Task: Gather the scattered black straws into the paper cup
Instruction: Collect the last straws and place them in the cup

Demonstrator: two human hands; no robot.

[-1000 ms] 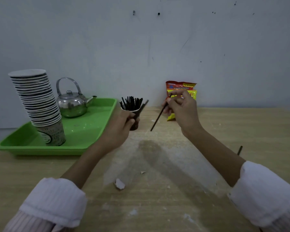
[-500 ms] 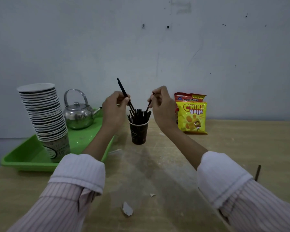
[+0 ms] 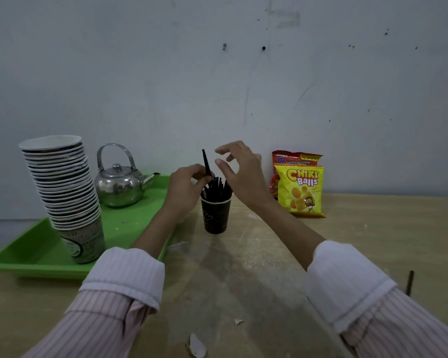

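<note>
Black straws [image 3: 217,186] stand crowded in the dark paper cup [image 3: 215,214], which sits upright on the wooden worktop [image 3: 360,244], toward its far edge and just beside the right rim of the green tray [image 3: 36,257]. The left hand [image 3: 189,183] has its grip pinched on one straw [image 3: 206,164]; the straw points up and leans a little, with its lower end at the mouth of the cup among the others. The right hand [image 3: 239,171] hovers above and slightly right of the cup, its grip released, fingers spread and holding nothing. One loose straw [image 3: 409,282] lies on the worktop near the right edge, close to the right sleeve, well apart from the cup.

In my judgement the step in hand is to lower the held straw into the bundle. The cup looks already full, so the straw may catch on the tops of the others and not slide down. If the hand pushes harder, the light cup could tip, because no hand holds it at this moment, and the gathered straws would spill out. The cup would fall toward the tray or toward the snack bags [image 3: 299,187] behind it. The open right hand is near enough to steady the cup. The loose straw by the sleeve could also be swept off the worktop if the right arm moves back carelessly.
</note>
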